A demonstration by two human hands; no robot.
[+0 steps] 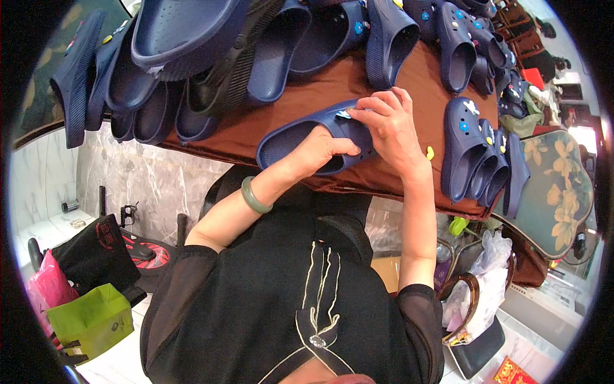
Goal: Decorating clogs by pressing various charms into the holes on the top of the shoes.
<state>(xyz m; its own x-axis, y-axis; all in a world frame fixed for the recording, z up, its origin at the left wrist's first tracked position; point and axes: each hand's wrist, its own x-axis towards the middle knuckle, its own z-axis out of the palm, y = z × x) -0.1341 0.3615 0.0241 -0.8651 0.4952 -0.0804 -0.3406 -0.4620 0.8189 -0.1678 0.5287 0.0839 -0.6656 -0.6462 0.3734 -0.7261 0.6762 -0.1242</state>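
A navy blue clog (pixel 291 137) lies on a brown cloth-covered table (pixel 409 83). My left hand (pixel 320 153), with a green bangle on the wrist, is inside the clog's opening and holds it steady. My right hand (pixel 387 125) rests on the clog's upper, fingertips pinched on a small white and blue charm (pixel 344 114) on its front. A small yellow charm (pixel 430 153) lies on the cloth just right of my right wrist.
Many navy clogs and slippers (pixel 211 57) are piled across the table's far side, and more decorated clogs (pixel 470 147) stand at its right end. A floral cushioned chair (pixel 556 185) is at right. A green bag (pixel 93 320) and a black bag (pixel 96 253) sit on the floor at left.
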